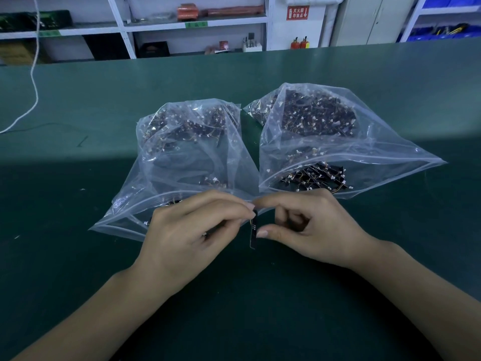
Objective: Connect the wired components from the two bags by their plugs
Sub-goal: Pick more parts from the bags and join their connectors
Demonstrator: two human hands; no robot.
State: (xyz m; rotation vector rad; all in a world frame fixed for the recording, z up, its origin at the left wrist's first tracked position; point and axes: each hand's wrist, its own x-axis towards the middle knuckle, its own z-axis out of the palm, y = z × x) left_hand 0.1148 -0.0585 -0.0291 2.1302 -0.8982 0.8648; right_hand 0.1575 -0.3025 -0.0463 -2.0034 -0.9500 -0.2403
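Red and white, a wall sign (297,12) behind the bench carried Chinese characters and a downward arrow; the characters were too small to read with certainty. Green label strips (196,24) on the white metal shelving (122,27) were illegible. Two small red extinguishers (299,44) stood below the sign.

Head view, task items: two clear plastic zip bags lay side by side on the dark green bench mat (78,100), mouths toward the person and open. The left clear bag (182,152) and the right clear bag (325,131) each held a mass of small black strip components with thin orange-yellow wires and white plugs. A loose cluster of these (316,179) sat at the mouth of the right bag.

One narrow black strip component (253,230) hung upright between the two hands, just in front of the bag mouths, above the mat. Faint white markings on its face could not be read.

Hand pose: the left hand (192,230) was palm-down, fingers curled, thumb and forefinger pinching at the strip's top end, where a fine wire showed. The right hand (307,225) was likewise curled, forefinger tip meeting the left's above the strip, thumb tip beside the strip's middle. Whether a plug sat between the right fingertips could not be told.

A white cable (32,74) trailed across the mat at far left.
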